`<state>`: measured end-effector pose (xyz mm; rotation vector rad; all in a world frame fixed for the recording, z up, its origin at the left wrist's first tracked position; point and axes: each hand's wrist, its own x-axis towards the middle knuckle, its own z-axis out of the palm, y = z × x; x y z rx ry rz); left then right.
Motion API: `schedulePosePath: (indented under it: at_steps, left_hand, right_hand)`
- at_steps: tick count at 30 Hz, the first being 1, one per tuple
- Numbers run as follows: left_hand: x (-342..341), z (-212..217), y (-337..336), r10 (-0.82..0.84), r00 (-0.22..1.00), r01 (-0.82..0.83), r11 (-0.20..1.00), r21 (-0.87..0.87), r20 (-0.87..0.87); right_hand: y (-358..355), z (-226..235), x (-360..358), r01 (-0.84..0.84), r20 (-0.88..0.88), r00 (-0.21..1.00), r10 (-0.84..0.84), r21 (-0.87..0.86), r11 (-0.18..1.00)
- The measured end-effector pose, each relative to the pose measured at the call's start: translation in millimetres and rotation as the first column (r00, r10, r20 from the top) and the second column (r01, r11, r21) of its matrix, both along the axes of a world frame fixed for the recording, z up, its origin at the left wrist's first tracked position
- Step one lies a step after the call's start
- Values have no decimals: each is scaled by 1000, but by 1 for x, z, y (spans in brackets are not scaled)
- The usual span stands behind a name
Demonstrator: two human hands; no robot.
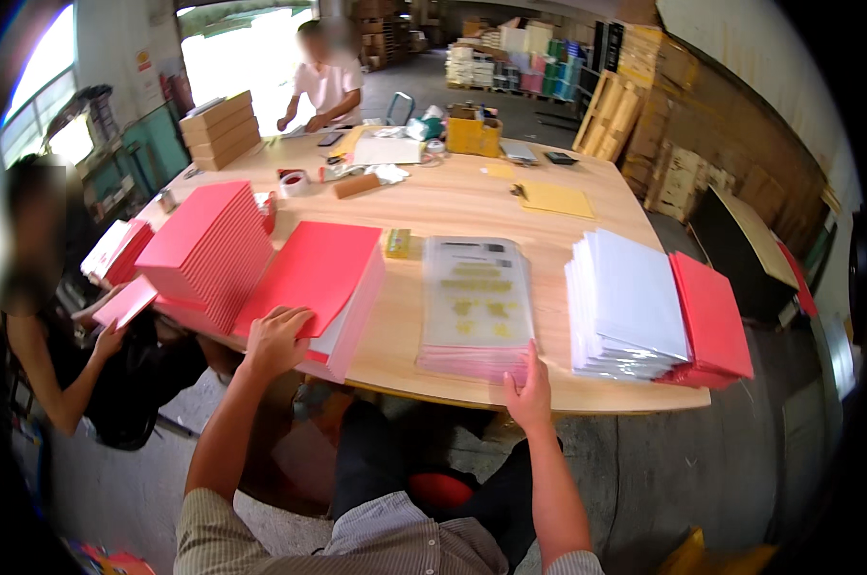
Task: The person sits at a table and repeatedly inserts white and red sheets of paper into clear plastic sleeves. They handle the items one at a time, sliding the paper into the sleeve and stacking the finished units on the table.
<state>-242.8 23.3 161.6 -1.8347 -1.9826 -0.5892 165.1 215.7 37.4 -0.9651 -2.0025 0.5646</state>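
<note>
My left hand point(278, 340) is closed on the near edge of a red folder point(323, 268), which lies askew on top of a thick stack. White paper shows under the folder's lifted near corner. My right hand point(529, 391) is at the near right corner of a pile of clear printed plastic sleeves point(477, 302). Its index finger points forward along the pile's edge, the thumb stands apart, and nothing is in it. Pink-red edges show low in the sleeve pile.
Left stands a tall stack of red folders point(208, 249); right are white packets point(630, 297) beside more red folders point(709, 321). A small yellow box point(397, 243) sits between the middle piles. One co-worker holds a pink-red folder point(127, 301) at left; another stands across the table near brown boxes point(221, 134).
</note>
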Motion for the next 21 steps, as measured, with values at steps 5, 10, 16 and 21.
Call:
schedulePosePath:
  at_steps: [5, 10, 16, 21]
  left_hand:
    - [-5, -4, 5, -17, 1000, 16, 1000, 19, 23]
    - [-11, -8, 7, -1, 996, -3, 999, 44, 92]
    - [-14, -10, 14, -42, 991, 31, 995, 91, 123]
    - [-35, -26, 11, -32, 991, 23, 997, 70, 131]
  right_hand:
    - [-3, 0, 1, 3, 0, 1000, -3, -3, 1000]
    - [-3, -12, 3, 16, 27, 1000, -16, 22, 1000]
    - [2, -4, 1, 2, 0, 1000, -2, -32, 1000]
    - [0, -12, -2, 44, 11, 999, -44, 2, 999]
